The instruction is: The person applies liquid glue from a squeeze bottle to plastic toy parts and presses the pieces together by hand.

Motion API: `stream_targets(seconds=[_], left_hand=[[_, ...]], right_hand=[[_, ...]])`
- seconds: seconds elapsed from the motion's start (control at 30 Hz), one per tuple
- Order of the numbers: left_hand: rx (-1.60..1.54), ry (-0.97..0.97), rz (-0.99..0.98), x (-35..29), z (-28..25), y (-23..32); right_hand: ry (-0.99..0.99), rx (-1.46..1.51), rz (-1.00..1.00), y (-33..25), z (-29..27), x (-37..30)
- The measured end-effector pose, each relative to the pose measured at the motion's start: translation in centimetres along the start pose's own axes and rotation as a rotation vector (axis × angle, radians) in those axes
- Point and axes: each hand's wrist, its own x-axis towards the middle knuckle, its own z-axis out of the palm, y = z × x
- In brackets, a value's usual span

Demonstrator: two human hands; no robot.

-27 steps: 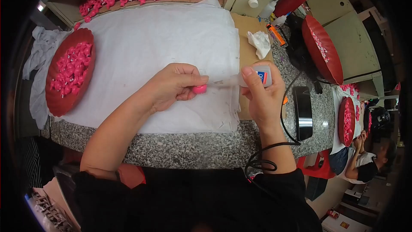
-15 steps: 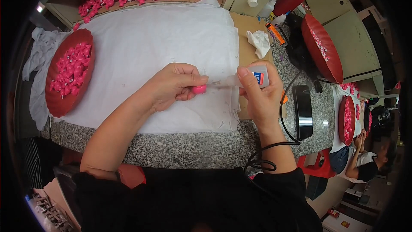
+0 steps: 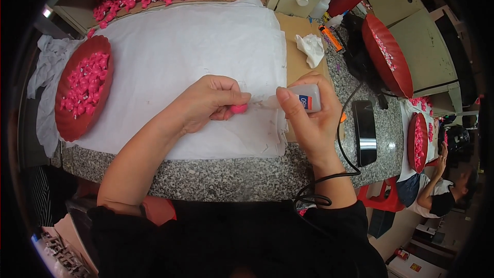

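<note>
Left hand: thumb and fingers pinched on a small, glossy, rounded pink piece, held over layered white sheets on the speckled grey stone bench. Right hand: wrapped around a translucent plastic bottle with a blue-and-orange label, tilted, nozzle toward the piece; contact cannot be told. Far left: scalloped red dish of similar pink pieces. Right of right hand: black phone, flat.

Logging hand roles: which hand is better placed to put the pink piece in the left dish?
Likely the left hand: it holds the pink piece, nearer the dish; the right hand holds a bottle.
</note>
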Motion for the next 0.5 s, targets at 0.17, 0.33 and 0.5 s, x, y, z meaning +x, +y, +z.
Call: stream_targets(seconds=[0.17, 0.33, 0.5], left_hand=[[-0.048, -0.05, 0.005, 0.2, -0.5, 0.0], [-0.058, -0.058, 0.011, 0.2, -0.7, -0.1], [-0.063, -0.061, 0.013, 0.3, -0.7, -0.1]], right_hand=[[0.054, 0.317, 0.397, 0.3, -0.5, 0.2], [0.079, 0.399, 0.469, 0.9, -0.4, 0.5], [0.085, 0.421, 0.465, 0.6, 0.1, 0.5]])
